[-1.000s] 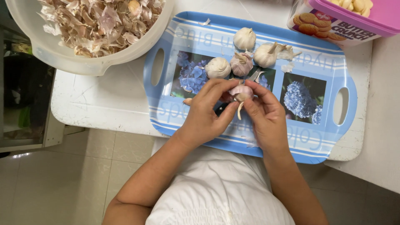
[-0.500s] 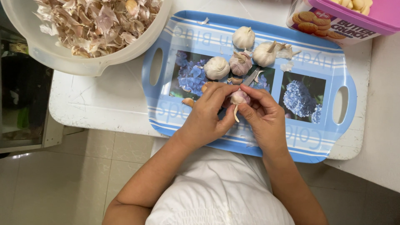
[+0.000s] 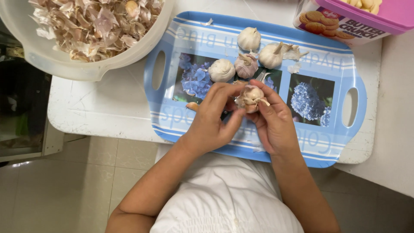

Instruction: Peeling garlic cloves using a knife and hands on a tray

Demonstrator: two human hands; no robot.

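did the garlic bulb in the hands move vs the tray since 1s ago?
No clear shift: the garlic bulb sits between both hands over the tray's middle, below the purple bulb, as before.

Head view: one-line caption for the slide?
Both hands, left hand and right hand, hold a garlic bulb over a blue tray bearing four more bulbs.

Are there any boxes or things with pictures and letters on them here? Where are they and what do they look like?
Biscuit tub: top right corner, on the table; clear sides, pink lid, biscuit pictures on its label.
Tray: middle of the table, under both hands; blue rectangle with handles, white stripes, pale lettering, blue flower photos.
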